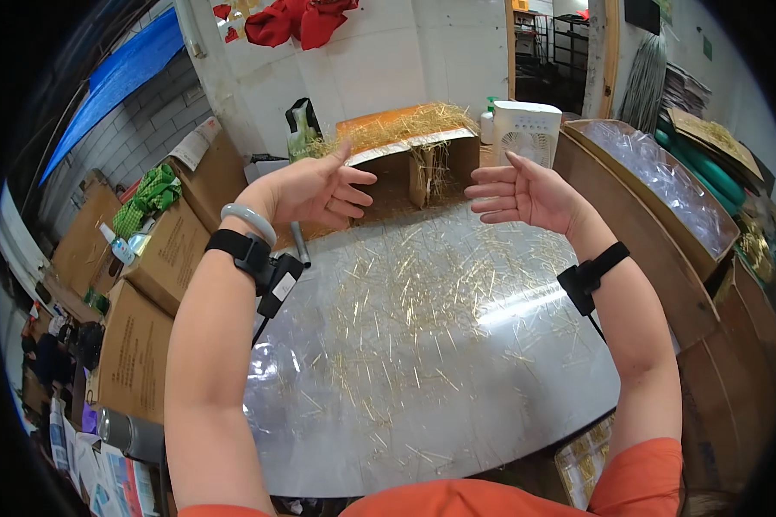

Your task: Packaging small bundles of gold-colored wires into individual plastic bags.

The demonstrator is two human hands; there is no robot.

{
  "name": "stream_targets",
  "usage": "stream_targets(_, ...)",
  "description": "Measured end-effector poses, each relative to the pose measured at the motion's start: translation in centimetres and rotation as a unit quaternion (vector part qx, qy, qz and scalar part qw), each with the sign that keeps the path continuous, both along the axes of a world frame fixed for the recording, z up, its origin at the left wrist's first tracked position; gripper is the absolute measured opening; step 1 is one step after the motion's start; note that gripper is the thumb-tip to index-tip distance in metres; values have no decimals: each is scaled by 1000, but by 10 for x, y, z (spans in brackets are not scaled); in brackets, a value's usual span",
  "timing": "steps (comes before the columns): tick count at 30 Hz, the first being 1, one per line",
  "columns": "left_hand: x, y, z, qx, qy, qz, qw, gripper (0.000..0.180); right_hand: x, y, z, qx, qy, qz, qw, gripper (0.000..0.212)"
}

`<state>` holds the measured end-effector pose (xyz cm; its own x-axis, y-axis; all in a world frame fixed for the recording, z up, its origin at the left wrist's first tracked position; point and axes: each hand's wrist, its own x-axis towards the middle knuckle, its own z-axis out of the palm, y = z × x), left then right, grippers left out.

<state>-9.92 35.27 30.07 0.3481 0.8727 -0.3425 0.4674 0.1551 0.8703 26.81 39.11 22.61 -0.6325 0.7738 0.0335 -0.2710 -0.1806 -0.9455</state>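
Note:
Both my arms reach forward over a glossy grey tabletop (302, 431). My left hand (323, 185) is held up with fingers apart and nothing in it, a pale bangle (248, 222) around its wrist. Opposite it, my right hand (526, 191) is likewise open and bare, palm turned inward. Loose thin golden sticks (414, 284) lie scattered over the table between and below the hands. Behind them stands an open-fronted cardboard box (392, 177), with an orange top (353, 129) bearing a heap of the same golden sticks. Black straps with small devices circle both forearms.
A white fan-like appliance (528, 129) and a pump bottle (488, 125) stand at the back right. Along the right side, a long cardboard box (655, 185) holds clear plastic. Cardboard cartons (129, 353) line the left, near a grey metal cylinder (131, 433).

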Motion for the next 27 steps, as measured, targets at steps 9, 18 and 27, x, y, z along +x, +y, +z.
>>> stream_targets(9, 31, -104, -18, 273, 785, -21, 556, 75, 4, -73, -31, 423, -698, -143, 560, 56)
stream_targets(18, -21, -218, -125, 404, 410, -67, 815, 67, 76, -204, -56, 320, -561, -115, 755, 53)
stream_targets(27, -22, -396, -238, 320, 349, 75, 878, 75, 91, -368, -196, 374, -701, -246, 555, 88)
